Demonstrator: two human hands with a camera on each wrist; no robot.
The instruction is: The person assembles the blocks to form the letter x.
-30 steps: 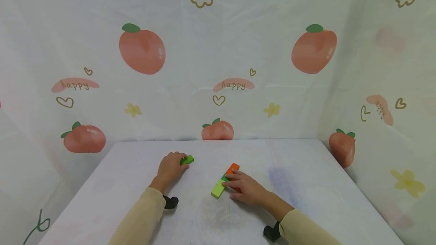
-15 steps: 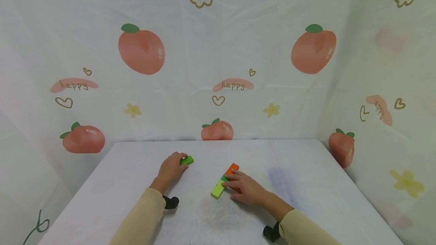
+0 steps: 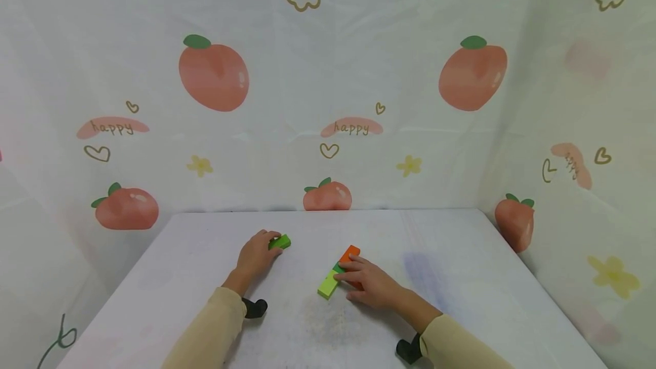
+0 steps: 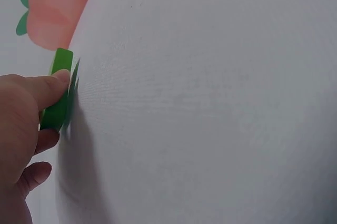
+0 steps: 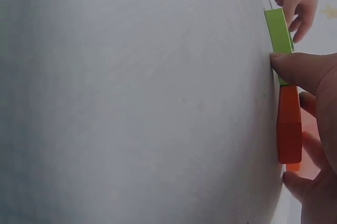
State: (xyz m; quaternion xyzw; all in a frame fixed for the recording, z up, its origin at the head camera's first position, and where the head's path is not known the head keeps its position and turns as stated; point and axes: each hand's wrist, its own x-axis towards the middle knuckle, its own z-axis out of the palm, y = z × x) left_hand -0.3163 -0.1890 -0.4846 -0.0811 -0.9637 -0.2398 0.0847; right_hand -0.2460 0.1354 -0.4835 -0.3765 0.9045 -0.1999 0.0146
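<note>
At the left of the table, my left hand [image 3: 254, 254] pinches a green block [image 3: 281, 242]. The left wrist view shows that block [image 4: 55, 114] between thumb and fingers, close above the white surface. My right hand [image 3: 376, 286] lies over a slanted row of blocks, fingers spread and touching them. The row has a light green block [image 3: 328, 285] at the near end, a dark green one [image 3: 338, 267] in the middle and an orange one [image 3: 351, 253] at the far end. A red-orange block [image 5: 289, 139] sits beneath the right hand, mostly hidden from the head view.
The white table [image 3: 441, 244] meets a fabric backdrop [image 3: 287, 73] printed with peaches at its far edge and along its right side. A bluish smudge [image 3: 425, 272] marks the table right of the blocks. Black wrist mounts [image 3: 409, 351] hang beneath both sleeves.
My left hand has shifted very slightly left with the green block still in its fingers. The right hand and the row of blocks stay where they were.
</note>
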